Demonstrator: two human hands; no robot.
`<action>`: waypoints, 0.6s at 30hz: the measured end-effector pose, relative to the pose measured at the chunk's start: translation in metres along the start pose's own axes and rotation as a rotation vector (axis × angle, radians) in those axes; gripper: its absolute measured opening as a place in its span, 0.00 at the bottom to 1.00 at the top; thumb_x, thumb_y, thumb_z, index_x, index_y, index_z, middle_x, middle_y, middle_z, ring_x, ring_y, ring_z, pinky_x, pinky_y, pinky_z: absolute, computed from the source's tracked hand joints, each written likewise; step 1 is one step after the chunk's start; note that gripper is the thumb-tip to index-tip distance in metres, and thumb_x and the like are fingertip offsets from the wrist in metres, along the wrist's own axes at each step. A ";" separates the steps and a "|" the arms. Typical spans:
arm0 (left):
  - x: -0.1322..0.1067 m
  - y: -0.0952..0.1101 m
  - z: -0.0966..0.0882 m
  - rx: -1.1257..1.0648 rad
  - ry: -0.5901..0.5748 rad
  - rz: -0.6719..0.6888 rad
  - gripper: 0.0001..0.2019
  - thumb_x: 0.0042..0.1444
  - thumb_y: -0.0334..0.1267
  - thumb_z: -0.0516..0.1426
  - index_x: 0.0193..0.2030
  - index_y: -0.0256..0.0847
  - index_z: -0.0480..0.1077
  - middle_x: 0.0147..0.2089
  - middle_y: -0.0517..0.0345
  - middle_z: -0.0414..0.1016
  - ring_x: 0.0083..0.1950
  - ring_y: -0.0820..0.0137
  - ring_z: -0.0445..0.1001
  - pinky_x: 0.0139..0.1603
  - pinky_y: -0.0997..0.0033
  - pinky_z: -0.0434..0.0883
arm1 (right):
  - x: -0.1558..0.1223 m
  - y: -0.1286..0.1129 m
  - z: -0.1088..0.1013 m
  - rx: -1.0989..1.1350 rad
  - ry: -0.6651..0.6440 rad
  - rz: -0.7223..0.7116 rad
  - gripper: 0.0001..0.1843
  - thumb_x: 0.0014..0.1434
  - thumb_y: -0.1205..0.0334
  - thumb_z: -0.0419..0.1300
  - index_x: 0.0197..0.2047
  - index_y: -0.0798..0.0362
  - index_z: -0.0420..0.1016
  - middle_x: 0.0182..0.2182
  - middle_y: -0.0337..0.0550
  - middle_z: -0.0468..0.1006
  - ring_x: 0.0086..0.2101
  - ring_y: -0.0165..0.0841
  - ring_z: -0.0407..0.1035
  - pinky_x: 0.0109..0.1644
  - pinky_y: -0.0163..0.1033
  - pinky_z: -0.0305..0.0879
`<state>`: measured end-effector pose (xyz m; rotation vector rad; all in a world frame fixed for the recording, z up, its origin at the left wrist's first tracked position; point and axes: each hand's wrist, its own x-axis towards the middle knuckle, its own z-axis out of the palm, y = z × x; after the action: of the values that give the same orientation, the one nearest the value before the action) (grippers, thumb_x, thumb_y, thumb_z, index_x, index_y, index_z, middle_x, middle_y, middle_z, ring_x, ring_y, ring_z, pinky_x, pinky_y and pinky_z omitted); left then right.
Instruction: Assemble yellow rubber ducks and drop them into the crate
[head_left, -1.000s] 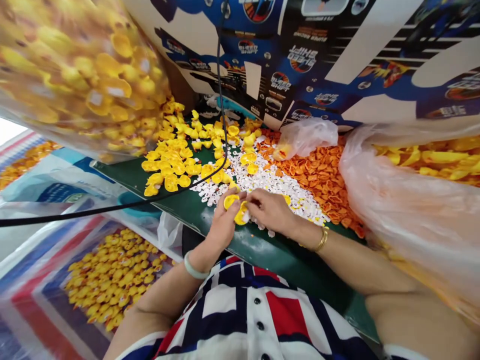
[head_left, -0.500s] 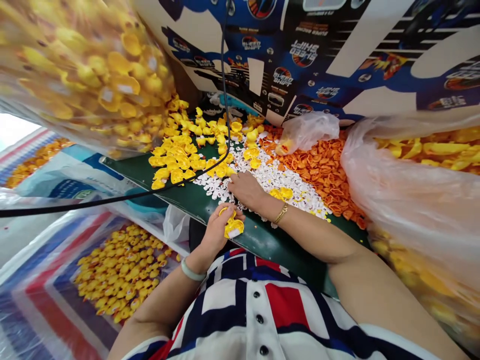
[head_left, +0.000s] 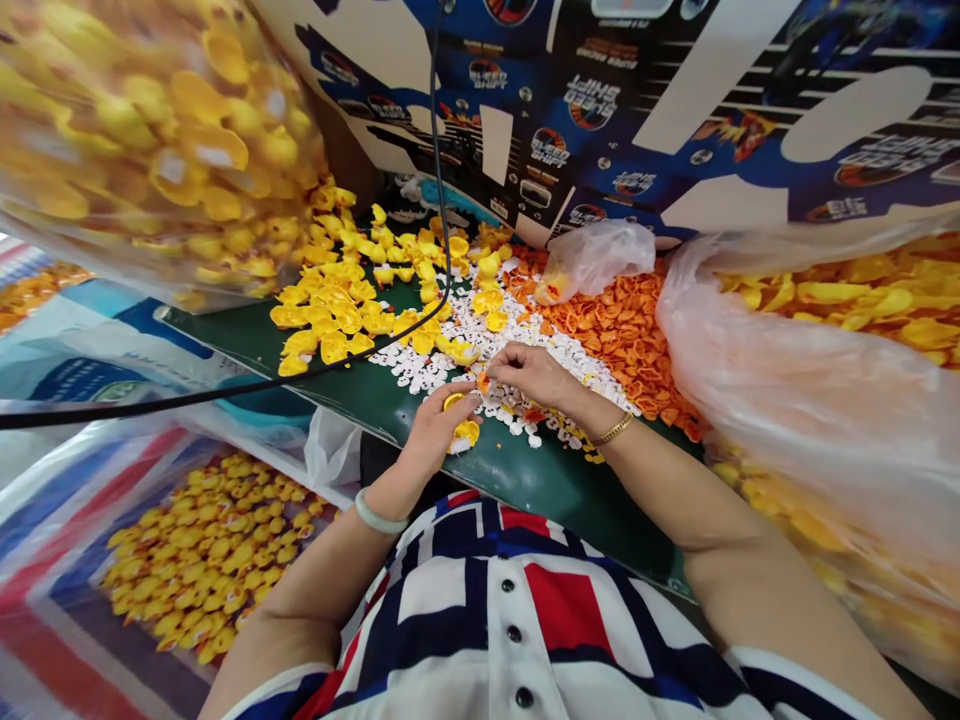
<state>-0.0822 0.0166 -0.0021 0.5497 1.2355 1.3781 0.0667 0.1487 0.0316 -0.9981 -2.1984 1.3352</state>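
Observation:
My left hand is closed round a yellow plastic duck shell, hollow side showing, just over the table's near edge. My right hand pinches a small orange piece, shaped like a duck's beak, close to the left fingertips. Under and around the right hand lies a spread of small white pieces with dark dots. Beyond it is a heap of orange pieces. Loose yellow duck shells are piled on the left of the green table.
A big clear bag of yellow shells bulges at upper left. Another plastic bag stands at right. A black cable crosses above the table. Printed cardboard forms the back. Assembled ducks fill a striped bag below left.
My right hand has lifted from the white pieces and now has an orange piece by my left hand. The yellow shell has turned in my left hand. The camera view has shifted slightly.

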 end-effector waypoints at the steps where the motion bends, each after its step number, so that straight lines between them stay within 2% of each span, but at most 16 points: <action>1: 0.001 0.001 0.002 0.025 -0.022 -0.003 0.24 0.44 0.48 0.69 0.46 0.39 0.74 0.36 0.56 0.79 0.29 0.71 0.77 0.30 0.73 0.71 | -0.006 0.000 -0.001 0.025 -0.024 0.026 0.09 0.55 0.56 0.61 0.32 0.53 0.75 0.31 0.37 0.76 0.31 0.30 0.68 0.35 0.35 0.63; 5: 0.002 0.004 0.010 0.114 -0.092 -0.057 0.24 0.40 0.48 0.70 0.43 0.38 0.75 0.33 0.57 0.79 0.26 0.70 0.76 0.29 0.71 0.71 | -0.024 -0.005 -0.002 -0.036 -0.077 -0.001 0.07 0.55 0.59 0.59 0.30 0.53 0.74 0.30 0.36 0.74 0.30 0.28 0.67 0.34 0.35 0.62; 9: 0.002 0.005 0.014 0.156 -0.088 -0.082 0.22 0.37 0.44 0.72 0.40 0.37 0.76 0.31 0.58 0.78 0.25 0.71 0.76 0.28 0.72 0.71 | -0.031 -0.016 -0.003 -0.179 -0.097 -0.073 0.06 0.57 0.62 0.59 0.30 0.52 0.74 0.32 0.36 0.74 0.32 0.29 0.68 0.37 0.34 0.61; 15: 0.002 0.004 -0.007 0.090 -0.056 -0.091 0.22 0.43 0.44 0.70 0.44 0.39 0.74 0.29 0.58 0.79 0.25 0.70 0.77 0.24 0.75 0.71 | -0.051 -0.013 -0.011 -0.404 -0.025 -0.116 0.09 0.64 0.64 0.53 0.37 0.51 0.75 0.37 0.38 0.78 0.37 0.31 0.70 0.40 0.35 0.60; 18: 0.000 0.003 -0.013 0.058 -0.050 -0.127 0.22 0.43 0.43 0.70 0.45 0.39 0.73 0.31 0.57 0.79 0.25 0.70 0.77 0.23 0.75 0.71 | -0.063 -0.004 -0.003 -0.667 -0.091 -0.138 0.11 0.66 0.63 0.53 0.38 0.50 0.76 0.38 0.41 0.79 0.38 0.33 0.71 0.37 0.37 0.59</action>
<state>-0.0955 0.0128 -0.0037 0.5340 1.2512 1.2187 0.1099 0.1032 0.0388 -0.9769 -2.7975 0.5889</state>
